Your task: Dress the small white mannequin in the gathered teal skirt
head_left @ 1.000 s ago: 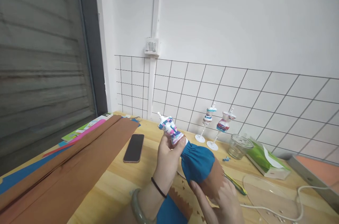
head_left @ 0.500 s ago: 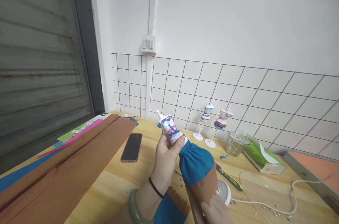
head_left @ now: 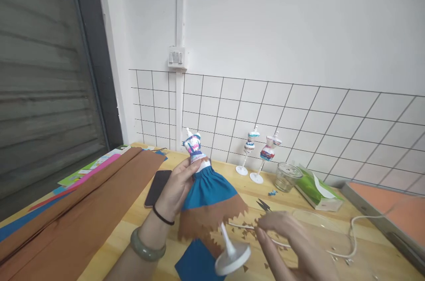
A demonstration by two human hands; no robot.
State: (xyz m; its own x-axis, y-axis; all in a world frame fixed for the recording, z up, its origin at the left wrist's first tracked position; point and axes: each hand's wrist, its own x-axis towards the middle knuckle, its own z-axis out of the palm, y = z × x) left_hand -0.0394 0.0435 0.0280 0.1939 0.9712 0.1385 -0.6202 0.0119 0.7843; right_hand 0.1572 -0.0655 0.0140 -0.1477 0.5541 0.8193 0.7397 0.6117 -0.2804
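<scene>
My left hand [head_left: 174, 185] is closed round the waist of a small mannequin doll [head_left: 194, 148]. The doll wears a blue paper skirt [head_left: 207, 190] with a jagged brown hem [head_left: 212, 219]. Its white stand and round base [head_left: 232, 259] point down toward me, off the table. My right hand [head_left: 285, 236] hovers low to the right of the skirt with fingers stretched out and nothing in it. A thin white strip [head_left: 242, 227] lies just by its fingertips.
Two more small mannequins [head_left: 247, 150] [head_left: 267, 154] stand by the tiled wall, beside a glass cup [head_left: 285, 177] and a green tissue pack [head_left: 315, 188]. A phone [head_left: 156, 188] and long brown paper sheets [head_left: 76, 214] lie left. Small scissors [head_left: 264, 204], a white cable [head_left: 352, 239] and paper scraps lie right.
The doll has been tipped upright and drawn left, so the skirt now spreads out and the stand base shows. My right hand has let go of the skirt's bottom and moved right.
</scene>
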